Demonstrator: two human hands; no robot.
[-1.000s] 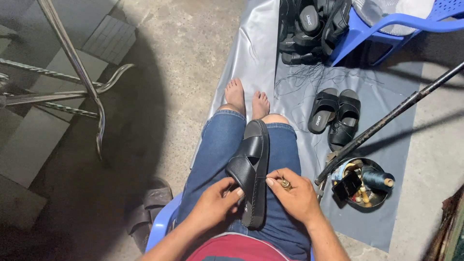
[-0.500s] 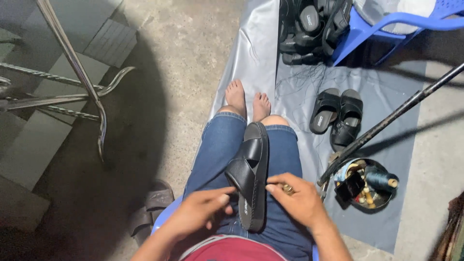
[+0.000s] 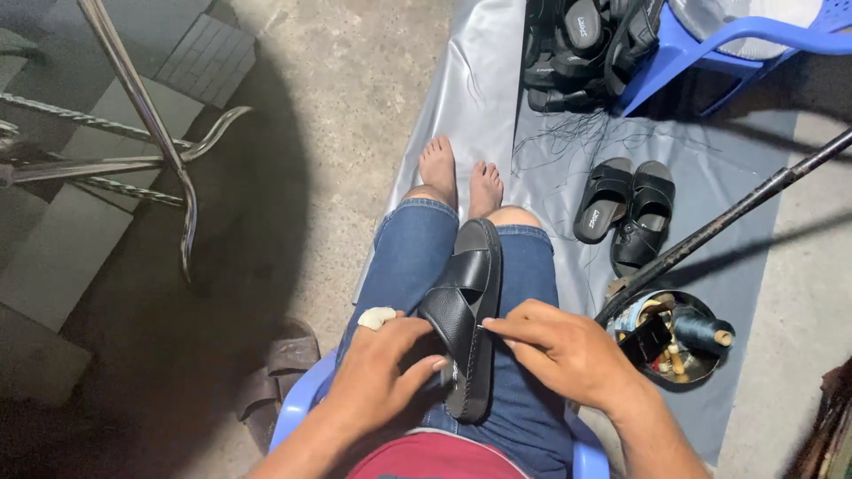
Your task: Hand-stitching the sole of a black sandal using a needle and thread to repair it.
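While I sit on the blue stool (image 3: 297, 410), the black sandal (image 3: 468, 312) lies along my lap, its long axis running from my waist out toward my knees, heel end nearest me. My left hand (image 3: 382, 377) closes its grip on the sandal's near left edge, one bandaged finger raised above the denim. My right hand (image 3: 568, 350) comes in from the right, fingertips pinched at the crossed strap's right edge; whether they hold something thin there I cannot tell. Both hands are about equally close. The sandal is matte black with a thick sole and stitching along its side. Farther right sits a round tin (image 3: 670, 341) of spools, and beyond it a pair of black sandals (image 3: 626, 210) on the grey sheet (image 3: 479, 106).
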